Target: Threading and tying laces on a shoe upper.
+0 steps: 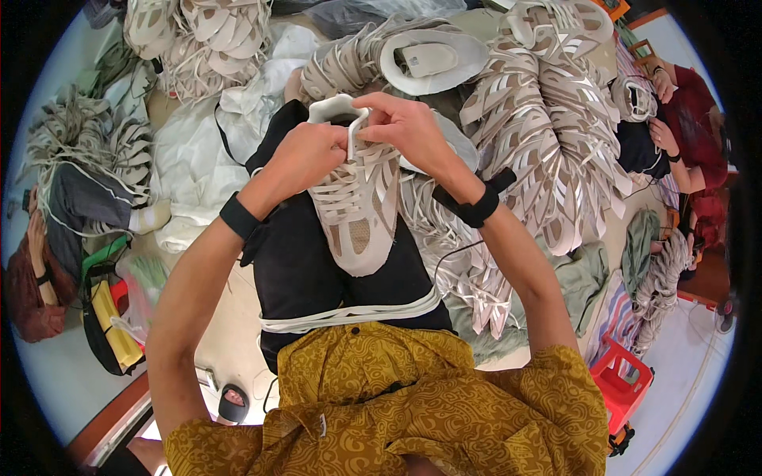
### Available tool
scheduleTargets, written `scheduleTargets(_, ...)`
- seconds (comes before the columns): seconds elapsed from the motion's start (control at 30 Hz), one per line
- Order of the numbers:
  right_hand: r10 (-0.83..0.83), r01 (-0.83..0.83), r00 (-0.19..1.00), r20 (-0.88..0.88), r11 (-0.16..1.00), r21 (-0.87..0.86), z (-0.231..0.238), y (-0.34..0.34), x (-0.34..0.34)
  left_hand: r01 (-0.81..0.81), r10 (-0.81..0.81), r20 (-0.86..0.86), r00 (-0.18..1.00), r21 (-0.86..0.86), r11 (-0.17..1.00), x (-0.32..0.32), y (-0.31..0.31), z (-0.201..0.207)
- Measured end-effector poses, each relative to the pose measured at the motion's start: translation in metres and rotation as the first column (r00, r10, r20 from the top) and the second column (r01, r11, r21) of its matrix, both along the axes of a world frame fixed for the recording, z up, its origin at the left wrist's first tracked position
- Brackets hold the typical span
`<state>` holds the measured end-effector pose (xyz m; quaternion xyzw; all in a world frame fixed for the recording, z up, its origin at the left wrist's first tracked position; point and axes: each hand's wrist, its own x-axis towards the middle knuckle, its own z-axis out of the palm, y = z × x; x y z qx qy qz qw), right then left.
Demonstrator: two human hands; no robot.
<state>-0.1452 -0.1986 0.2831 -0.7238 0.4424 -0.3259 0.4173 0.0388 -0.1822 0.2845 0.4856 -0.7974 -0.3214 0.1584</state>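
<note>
Two hands worked on one pale shoe top (pixel 357 208) that lay on the person's dark lap (pixel 305 274). The left hand (pixel 305 159) was curled shut around the shoe's left edge near the collar. The right hand (pixel 405 123) had its fingers (pixel 367 117) pinching the white collar at the top. Just below the fingers ran the shoe's cut-out stripes. Beside the right-hand fingers lay big piles of the same pale shoe tops (pixel 548 135).
</note>
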Motion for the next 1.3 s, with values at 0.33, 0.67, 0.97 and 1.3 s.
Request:
scheduleTargets(0.33, 0.073, -0.095, 0.982, -0.172, 0.988, -0.125, -0.005, -0.006, 0.004, -0.062, 0.157, 0.184, 0.97, -0.44, 0.896, 0.041, 0.005, 0.005)
scheduleTargets(0.67, 0.06, -0.085, 0.971, -0.23, 0.991, -0.102, -0.005, -0.007, 0.003, -0.476, 0.532, -0.073, 0.843, -0.559, 0.678, 0.098, -0.008, 0.072)
scheduleTargets(0.97, 0.096, -0.109, 0.987, -0.129, 0.989, -0.102, -0.004, -0.013, 0.001, -0.51, 0.396, -0.33, 0.857, -0.433, 0.743, 0.057, 0.001, 0.092)
scheduleTargets(1.3, 0.098, -0.149, 0.961, 0.26, 0.972, 0.184, 0.04, 0.002, 0.012, -0.513, 0.39, -0.439, 0.809, -0.204, 0.834, 0.05, 0.012, 0.099)
